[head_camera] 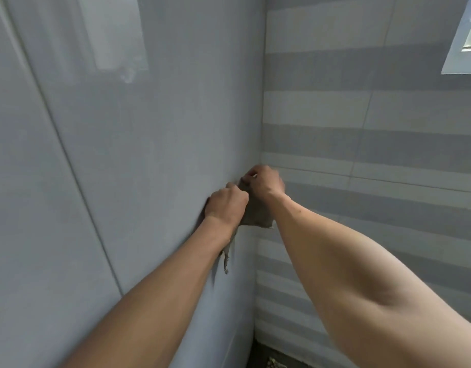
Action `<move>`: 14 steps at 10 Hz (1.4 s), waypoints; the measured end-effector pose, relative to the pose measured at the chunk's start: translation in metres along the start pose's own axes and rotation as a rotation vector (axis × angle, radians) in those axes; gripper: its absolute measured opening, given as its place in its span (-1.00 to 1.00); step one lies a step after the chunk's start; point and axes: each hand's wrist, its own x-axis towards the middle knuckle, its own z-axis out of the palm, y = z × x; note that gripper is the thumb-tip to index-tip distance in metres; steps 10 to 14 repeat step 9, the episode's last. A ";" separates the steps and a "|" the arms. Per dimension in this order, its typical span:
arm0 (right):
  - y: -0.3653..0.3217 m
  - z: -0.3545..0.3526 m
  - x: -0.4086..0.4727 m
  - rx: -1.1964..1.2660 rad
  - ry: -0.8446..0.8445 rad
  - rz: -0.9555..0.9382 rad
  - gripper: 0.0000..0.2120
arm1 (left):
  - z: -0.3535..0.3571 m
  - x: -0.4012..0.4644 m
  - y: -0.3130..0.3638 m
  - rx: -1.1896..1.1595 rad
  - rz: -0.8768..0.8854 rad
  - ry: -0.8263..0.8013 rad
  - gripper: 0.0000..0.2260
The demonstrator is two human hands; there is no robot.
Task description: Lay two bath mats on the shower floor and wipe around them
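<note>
Two walls meet in a corner. On the left is a plain grey wall (pixel 149 128) with long thin lines running down it. On the right is a striped tile wall (pixel 375 144) with light and darker grey bands. High up on the right is a small window (pixel 465 41). Way down at the bottom, a dark bit of floor (pixel 258 354) peeks out.

Two bare arms reach up to the corner. The left hand (pixel 225 205) is curled in a fist and grips a brown cloth (pixel 255 213) against the grey wall. The right hand (pixel 263 181) is just above it, with its fingers bent and pinching the top of the same cloth. A frayed bit of the cloth hangs down under the left wrist. No bath mats can be seen from here.
</note>
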 end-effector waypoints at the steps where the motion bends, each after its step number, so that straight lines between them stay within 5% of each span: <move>1: 0.003 0.010 0.012 -0.006 -0.023 0.043 -0.83 | 0.005 0.011 0.006 0.073 -0.001 -0.047 -0.69; 6: 0.071 0.056 -0.008 0.307 -0.246 0.169 -0.84 | 0.068 -0.008 0.023 -0.092 -0.184 0.035 -0.61; 14: 0.081 0.031 -0.040 0.167 -0.353 0.110 -0.84 | 0.066 -0.041 0.041 -0.007 -0.098 -0.089 -0.69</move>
